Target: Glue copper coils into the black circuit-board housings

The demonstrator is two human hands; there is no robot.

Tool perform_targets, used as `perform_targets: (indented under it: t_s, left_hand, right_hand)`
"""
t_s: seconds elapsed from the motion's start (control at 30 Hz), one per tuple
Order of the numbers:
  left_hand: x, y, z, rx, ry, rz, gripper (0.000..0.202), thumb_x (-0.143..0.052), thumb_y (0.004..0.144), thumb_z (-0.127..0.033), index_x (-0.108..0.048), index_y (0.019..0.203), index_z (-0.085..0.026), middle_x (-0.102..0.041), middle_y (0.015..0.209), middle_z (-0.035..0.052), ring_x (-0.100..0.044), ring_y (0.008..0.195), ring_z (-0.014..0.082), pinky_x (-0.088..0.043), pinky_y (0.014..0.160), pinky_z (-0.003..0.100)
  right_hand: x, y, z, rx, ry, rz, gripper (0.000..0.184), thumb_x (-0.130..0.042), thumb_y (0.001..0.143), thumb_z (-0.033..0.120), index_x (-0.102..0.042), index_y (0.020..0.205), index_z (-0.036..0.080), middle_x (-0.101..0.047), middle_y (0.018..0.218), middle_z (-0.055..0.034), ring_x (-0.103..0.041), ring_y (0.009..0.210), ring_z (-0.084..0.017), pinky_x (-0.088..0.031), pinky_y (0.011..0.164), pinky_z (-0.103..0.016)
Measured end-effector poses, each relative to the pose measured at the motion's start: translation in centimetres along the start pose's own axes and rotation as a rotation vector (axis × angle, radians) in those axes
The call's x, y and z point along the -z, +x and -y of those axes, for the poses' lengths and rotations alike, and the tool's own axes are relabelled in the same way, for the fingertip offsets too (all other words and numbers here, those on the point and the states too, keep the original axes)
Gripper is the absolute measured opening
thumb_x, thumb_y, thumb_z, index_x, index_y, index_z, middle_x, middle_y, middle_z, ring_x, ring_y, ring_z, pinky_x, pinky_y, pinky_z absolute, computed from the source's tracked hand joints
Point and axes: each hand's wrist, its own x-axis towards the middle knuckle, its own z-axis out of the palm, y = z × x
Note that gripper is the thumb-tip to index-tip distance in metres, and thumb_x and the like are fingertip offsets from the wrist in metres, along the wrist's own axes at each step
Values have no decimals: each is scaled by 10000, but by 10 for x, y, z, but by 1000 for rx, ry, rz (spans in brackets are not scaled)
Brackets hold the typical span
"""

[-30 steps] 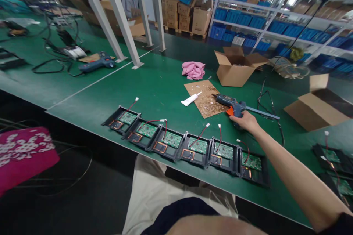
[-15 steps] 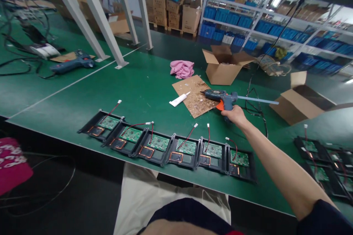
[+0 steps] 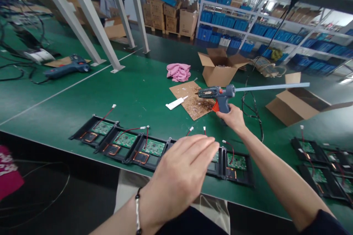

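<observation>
Green table [image 3: 154,91] bears all. Two open boxes: one [image 3: 220,68] at 12, one [image 3: 296,104] at 2. Six trays [image 3: 110,141] in row along near edge, boards up, handy for reach. My right hand [image 3: 233,117] clenched on glue gun [image 3: 217,95] grip, lifted off table at 1, nozzle toward 9, stick trailing toward 3. My left hand [image 3: 182,172] flat, fingers spread, holding nothing, above row. One tube [image 3: 176,102] on cardboard edge.

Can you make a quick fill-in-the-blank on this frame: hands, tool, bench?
1. The right hand holds a blue glue gun by its ____.
2. A long pale glue stick juts from the gun's ____ end.
3. The left hand, open and empty, hovers above the row of black trays holding ____ circuit boards.
4. The gun's nozzle is over a brown ____ sheet on the green bench.

Missing words: handle; rear; green; cardboard
</observation>
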Motion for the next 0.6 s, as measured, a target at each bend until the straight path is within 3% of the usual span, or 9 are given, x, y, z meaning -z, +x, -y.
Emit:
perform_targets:
  t_s: [0.17, 0.33, 0.47, 0.53, 0.6]
  left_hand:
    - [-21, -6, 8, 21, -38, 24, 305, -483, 854, -74, -582, 1135, -139, -650, 1099, 54, -572, 1027, 156, -504, 923, 345]
    - [-39, -41, -7, -51, -43, 38, 287, -407, 869, -80, -597, 1077, -136, -680, 961, 38, -607, 892, 152, -518, 793, 311]
    - [-66, -74, -20, -52, -42, 107, 251, -362, 882, -107, -596, 949, -165, -640, 732, -1, -571, 664, 135, -482, 650, 293]
    - [-80, -87, -25, -36, -69, 142, 223, -369, 878, -107, -576, 835, -179, -601, 672, -18, -538, 610, 127, -459, 622, 285]
    - [-92, -95, -25, -24, -75, 164, 197, -393, 873, -112, -551, 776, -178, -580, 660, -19, -528, 616, 131, -449, 632, 290]
  right_hand:
    - [30, -13, 1, 49, 43, -127, 385, -658, 668, 432, -602, 924, 150, -679, 823, -84, -639, 727, -241, -492, 669, -328]
    - [81, -38, -19, 65, 44, -9, 229, -688, 647, 393, -642, 710, 178, -660, 653, -34, -624, 600, -218, -491, 552, -308]
    - [121, -71, -38, 88, -43, -217, 336, -706, 639, 467, -663, 831, 195, -678, 772, -55, -645, 693, -258, -545, 682, -405]
    - [138, -89, -46, 95, -12, -133, 364, -692, 662, 467, -669, 934, 226, -696, 910, -61, -661, 807, -273, -545, 800, -448]
    - [153, -104, -54, 91, 76, 65, 363, -689, 682, 426, -666, 1004, 262, -703, 980, -49, -668, 875, -271, -555, 829, -434]
